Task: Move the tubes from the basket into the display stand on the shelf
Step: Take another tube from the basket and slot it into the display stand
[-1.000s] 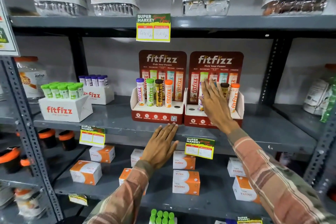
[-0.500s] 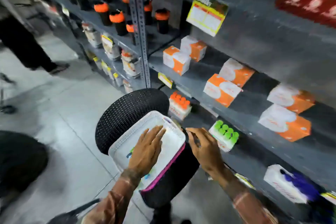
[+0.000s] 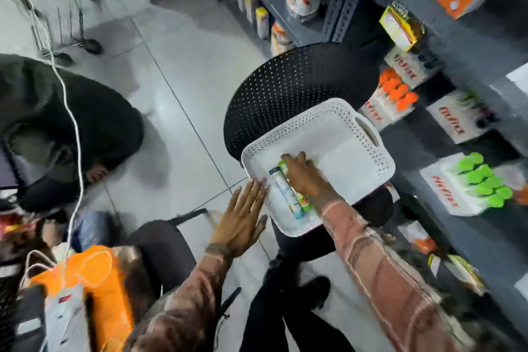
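A white perforated basket [image 3: 351, 134] rests on the seat of a black chair. Two tubes lie side by side near its near-left corner: a white tube with a teal cap [image 3: 285, 194] and a green tube [image 3: 303, 200]. My right hand [image 3: 303, 177] is inside the basket, its fingers curled down over the green tube and covering most of it. My left hand [image 3: 243, 217] hovers flat with fingers spread, just outside the basket's left rim, holding nothing. The display stand is out of view.
The black perforated chair back [image 3: 285, 86] rises behind the basket. Grey shelves on the right hold boxes of orange-capped tubes [image 3: 395, 91] and green-capped tubes [image 3: 483, 180]. A person in dark clothes [image 3: 71, 123] crouches at left; an orange bag [image 3: 94, 288] sits lower left.
The view swung from the shelf stand down to the basket. My right hand left the stand and came into the basket onto the green tube. My left hand moved out to the basket's left edge.
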